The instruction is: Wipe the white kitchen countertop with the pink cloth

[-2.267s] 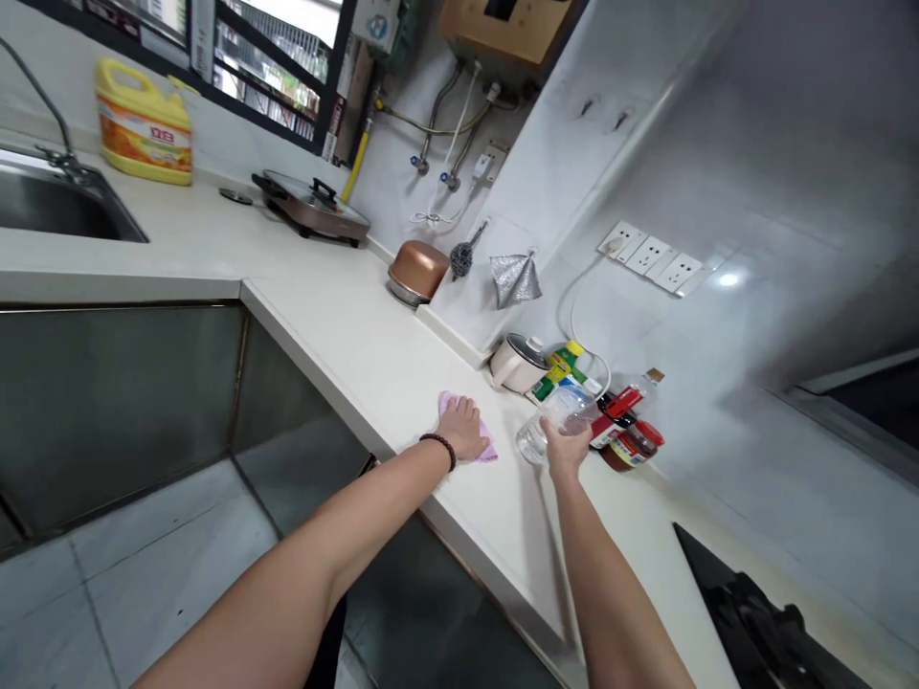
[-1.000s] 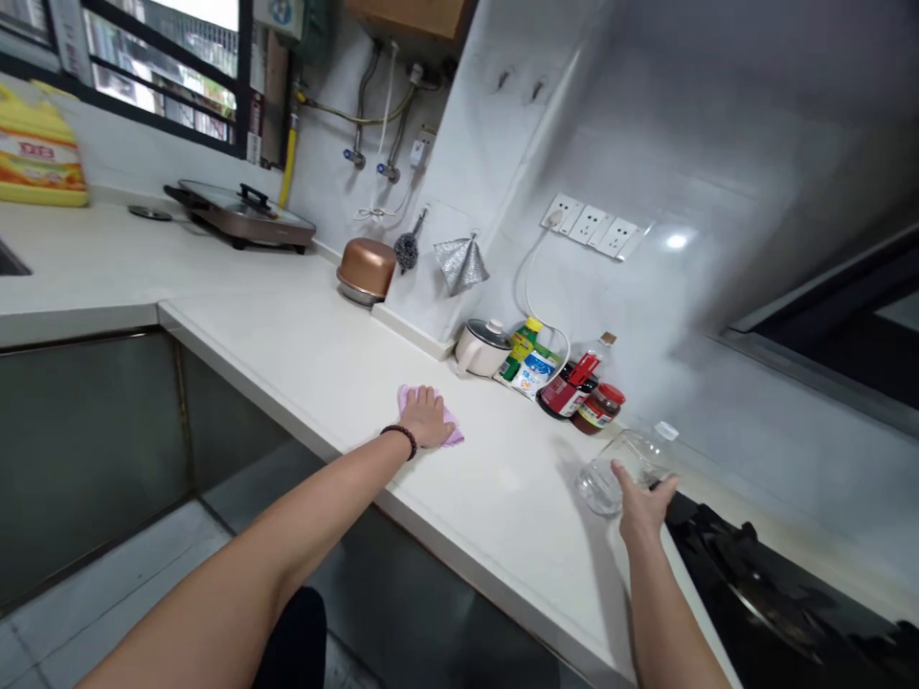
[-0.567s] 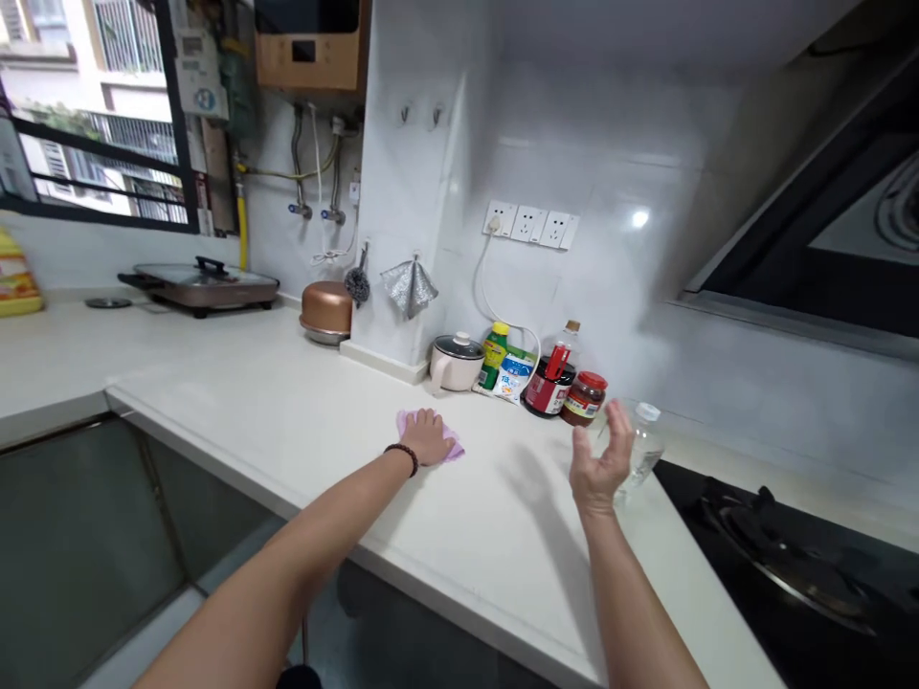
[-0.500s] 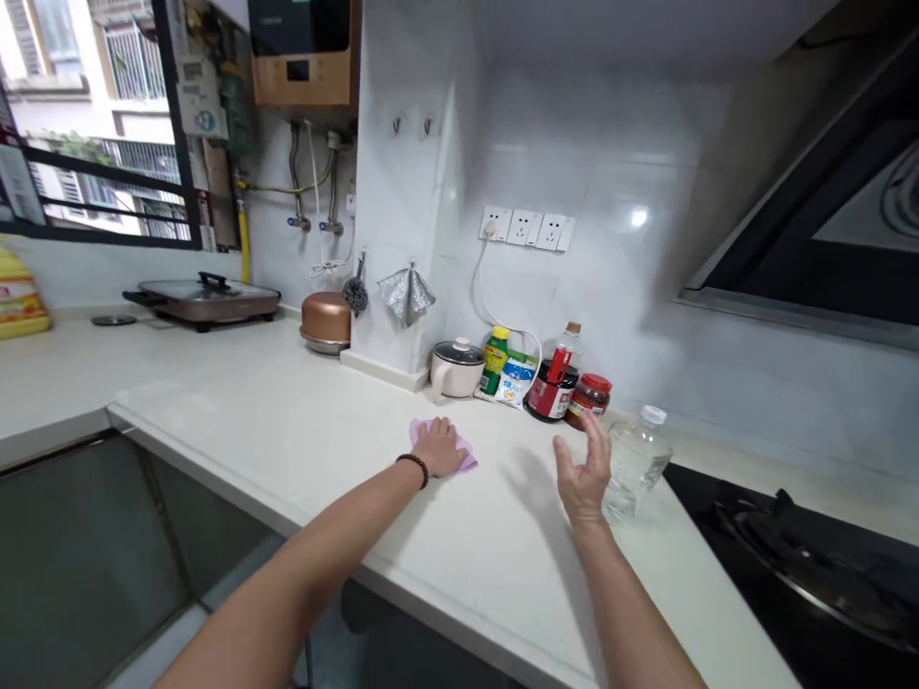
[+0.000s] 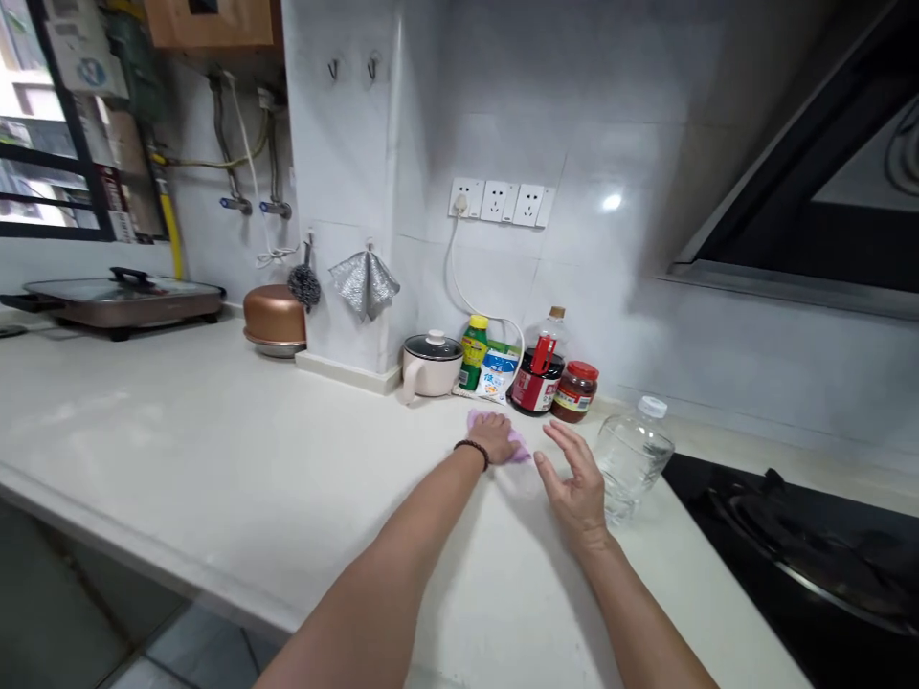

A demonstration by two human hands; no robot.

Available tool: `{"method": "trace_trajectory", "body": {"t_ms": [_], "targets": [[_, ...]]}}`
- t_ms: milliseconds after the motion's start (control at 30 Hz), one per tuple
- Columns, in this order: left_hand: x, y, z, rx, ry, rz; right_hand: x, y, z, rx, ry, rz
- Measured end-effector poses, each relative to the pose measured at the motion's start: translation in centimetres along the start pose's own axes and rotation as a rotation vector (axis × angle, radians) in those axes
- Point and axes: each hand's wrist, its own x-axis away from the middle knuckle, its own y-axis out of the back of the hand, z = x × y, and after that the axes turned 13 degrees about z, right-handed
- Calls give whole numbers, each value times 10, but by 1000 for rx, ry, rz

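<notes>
A thin purple cloth [image 5: 518,446] lies on the white countertop [image 5: 302,478], pressed down by my left hand [image 5: 495,439], which covers most of it. A dark beaded bracelet circles that wrist. My right hand [image 5: 576,488] hovers above the counter, fingers spread and curved, with nothing in it. Close behind it on the right stands a clear plastic bottle [image 5: 636,455] with a white cap, partly hidden by the hand. Beyond both hands, near the wall, are a dark jar with a red label [image 5: 535,386] and a red-lidded jar [image 5: 575,390].
Along the wall stand a pink pot [image 5: 433,366], a green bottle with a yellow cap [image 5: 473,354] and a white packet [image 5: 496,373]. To the right is a black gas stove [image 5: 796,536] under a range hood [image 5: 811,220]. An electric pan [image 5: 136,301] and a copper-coloured pot [image 5: 275,316] sit at left.
My left hand has slid the cloth to the right along the counter, nearer my right hand. The view has turned right and tilted down. My right hand stays raised and open near the bottle.
</notes>
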Motion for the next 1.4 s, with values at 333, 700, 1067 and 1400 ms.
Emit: {"method": "trace_trajectory", "body": {"t_ms": [333, 700, 1067, 1400], "targets": [[20, 11, 90, -10, 292, -52, 3, -2, -2, -112, -62, 41], [75, 5, 85, -83, 380, -17, -6, 7, -6, -150, -161, -190], [9, -8, -12, -99, -123, 66, -5, 4, -3, -191, -190, -115], [-37, 7, 0, -42, 19, 67, 2, 0, -6, -195, -218, -8]]}}
